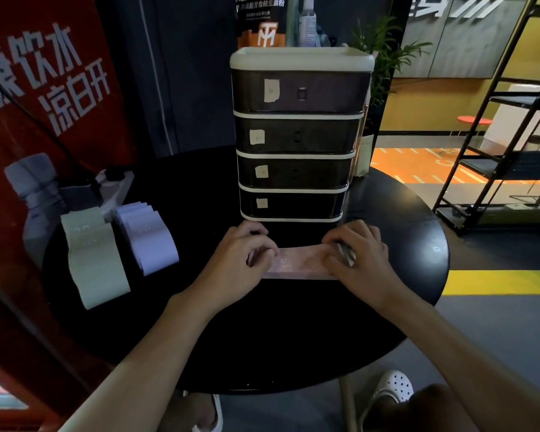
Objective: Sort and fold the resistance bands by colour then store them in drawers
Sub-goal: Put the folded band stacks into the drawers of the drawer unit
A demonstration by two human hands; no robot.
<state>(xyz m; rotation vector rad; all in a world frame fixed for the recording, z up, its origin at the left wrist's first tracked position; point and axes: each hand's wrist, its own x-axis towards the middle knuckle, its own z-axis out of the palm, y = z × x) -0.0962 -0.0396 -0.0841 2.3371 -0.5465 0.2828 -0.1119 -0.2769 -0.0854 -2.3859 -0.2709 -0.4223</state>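
Pink band [296, 265] is lying flat on the black round table [262, 338], stretching sideways between both hands, just in front of the drawer unit [296, 135]. Left hand [243, 254] is curling its fingers over the band's left end, gripping it. Right hand [359, 257] is bending its fingers down onto the right end, apparently pinching it; the contact is partly hidden. Pale print on the band is showing but unreadable. Folded green bands [95, 260] and lavender bands [148, 238] are sitting well to the left. Paper labels [272, 90] are marking each drawer, the writing too small to read. Red banner [60, 73] is reading "饮水 凉白开".
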